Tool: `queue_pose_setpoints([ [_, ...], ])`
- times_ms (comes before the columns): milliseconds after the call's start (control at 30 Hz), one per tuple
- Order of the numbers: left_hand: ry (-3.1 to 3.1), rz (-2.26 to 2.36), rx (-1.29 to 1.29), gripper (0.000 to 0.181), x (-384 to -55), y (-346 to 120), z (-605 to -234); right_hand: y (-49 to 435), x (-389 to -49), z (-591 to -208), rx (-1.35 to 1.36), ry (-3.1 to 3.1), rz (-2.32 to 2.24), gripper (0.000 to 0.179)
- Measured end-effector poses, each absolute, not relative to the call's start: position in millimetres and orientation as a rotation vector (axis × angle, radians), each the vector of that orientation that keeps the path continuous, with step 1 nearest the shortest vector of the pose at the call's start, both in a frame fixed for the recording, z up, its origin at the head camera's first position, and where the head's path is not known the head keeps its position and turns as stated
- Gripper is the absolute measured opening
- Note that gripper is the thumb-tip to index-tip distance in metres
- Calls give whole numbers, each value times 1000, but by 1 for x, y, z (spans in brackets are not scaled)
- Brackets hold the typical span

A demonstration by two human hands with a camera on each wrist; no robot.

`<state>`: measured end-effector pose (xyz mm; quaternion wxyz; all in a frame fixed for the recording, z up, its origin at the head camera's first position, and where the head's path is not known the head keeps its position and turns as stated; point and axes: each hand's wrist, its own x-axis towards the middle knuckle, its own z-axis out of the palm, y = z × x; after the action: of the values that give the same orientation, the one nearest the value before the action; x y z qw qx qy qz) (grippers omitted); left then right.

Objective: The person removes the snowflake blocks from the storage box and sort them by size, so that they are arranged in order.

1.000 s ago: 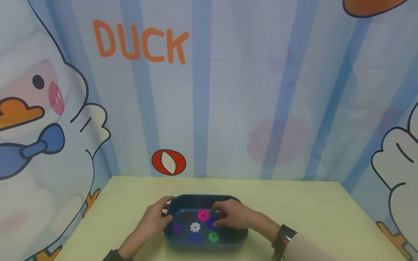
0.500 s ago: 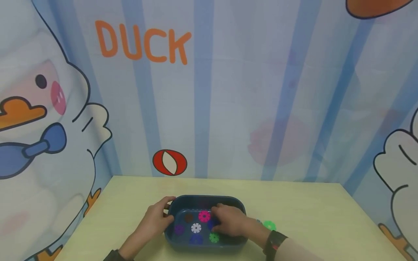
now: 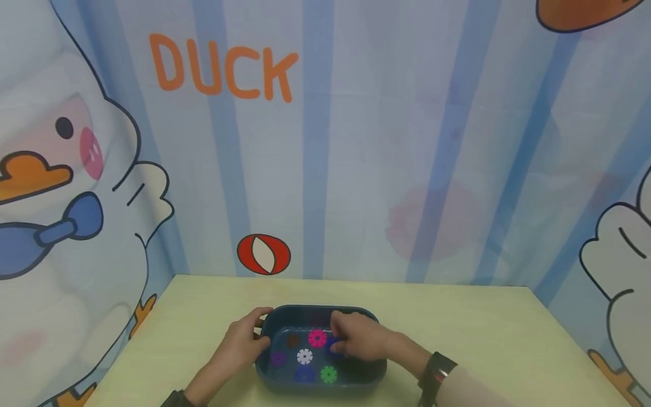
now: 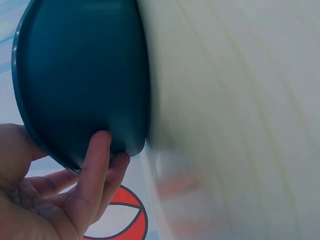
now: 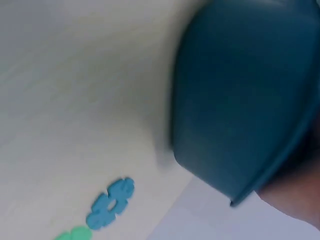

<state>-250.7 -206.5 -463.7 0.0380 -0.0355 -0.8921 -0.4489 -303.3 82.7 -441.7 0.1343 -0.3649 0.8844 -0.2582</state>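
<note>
A dark teal plastic tray [image 3: 264,377] stands on the table with several toothed, snowflake-like plastic discs in it: a pink disc [image 3: 317,338], a white disc [image 3: 304,356], a green disc [image 3: 328,374], a purple disc [image 3: 277,358], a brown disc [image 3: 293,340] and a blue disc [image 3: 305,375]. My left hand [image 3: 242,338] grips the tray's left end, thumb and fingers on either side of its rim. Over the tray's right half, my right hand [image 3: 360,337] reaches in with bent fingers above a dark blue disc [image 3: 333,346]. I cannot tell whether its fingertips pinch anything.
In the right wrist view, a light blue disc [image 5: 111,204] and a light green disc [image 5: 75,234] lie on the table outside the tray. The pale yellow table [image 3: 468,322] meets a striped duck-print curtain [image 3: 356,141] at its back edge.
Within the tray, the green disc has slid slightly left and toward me. My right hand dipped, then rose a little; its forearm again covers the discs outside. My left hand keeps its hold.
</note>
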Motion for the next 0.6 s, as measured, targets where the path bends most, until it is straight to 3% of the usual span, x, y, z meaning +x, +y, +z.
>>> queue_pose_setpoints([
  [267,-2737,-1361,-113,57,-251,-207,-463,100,-305,-427,-982,2399,-1023,17],
  [467,-2746,-1367,-98,57,-251,-206,-465,120,-308,-421,-1044,2339,-1080,34],
  [600,-2745,-1373,-99,57,-250,-205,-464,137,-309,-421,-1083,2358,-1098,35],
])
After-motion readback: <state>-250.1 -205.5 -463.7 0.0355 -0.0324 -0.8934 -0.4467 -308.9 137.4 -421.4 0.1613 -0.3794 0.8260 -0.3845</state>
